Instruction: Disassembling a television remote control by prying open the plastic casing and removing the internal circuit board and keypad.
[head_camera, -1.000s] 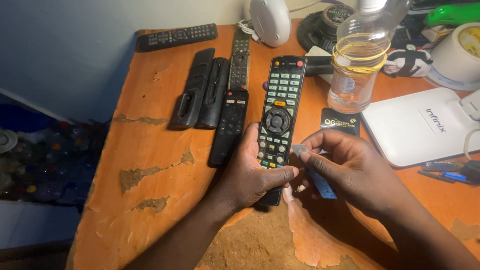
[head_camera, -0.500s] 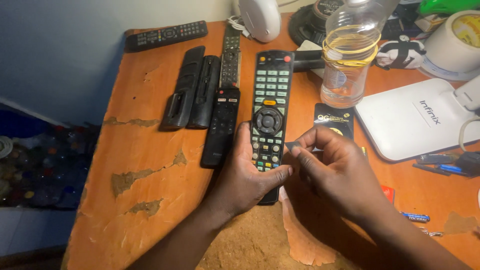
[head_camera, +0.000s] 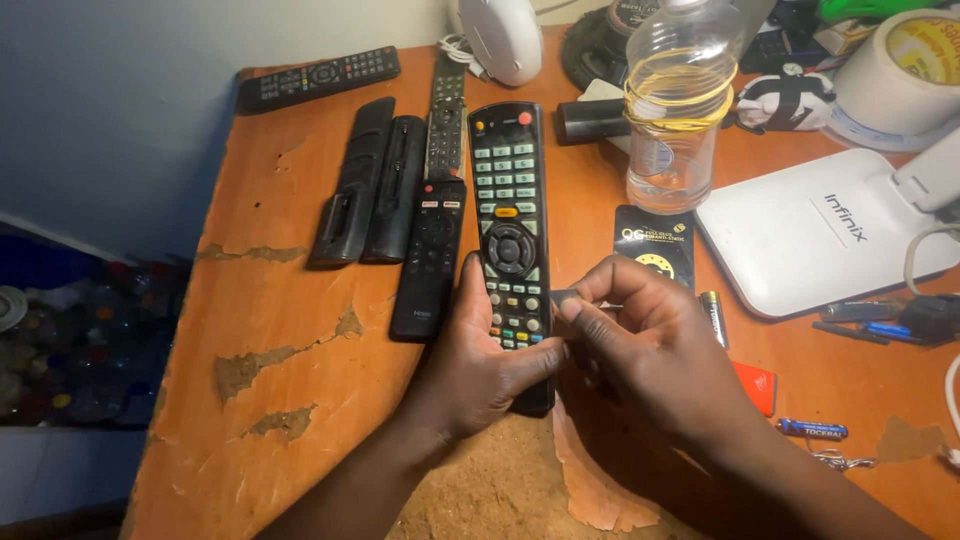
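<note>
My left hand (head_camera: 475, 365) grips the lower end of a long black remote control (head_camera: 508, 215) with coloured buttons, thumb on its right edge. The remote points away from me over the worn orange table (head_camera: 270, 370). My right hand (head_camera: 645, 355) is beside the remote's right side, fingers pinched on a small dark-grey piece (head_camera: 563, 297) at its fingertips. A loose battery (head_camera: 713, 315) lies just right of that hand.
Several other black remotes (head_camera: 420, 215) lie to the left and at the back. A clear plastic bottle (head_camera: 678, 105) with yellow rubber bands, a white flat device (head_camera: 825, 235), a tape roll (head_camera: 900, 75), a black card (head_camera: 655, 250), a red item (head_camera: 757, 385) and pens sit to the right.
Both hands and the remote have shifted slightly on the table. The right hand's fingers have moved up against the remote's right edge, still pinching the small piece.
</note>
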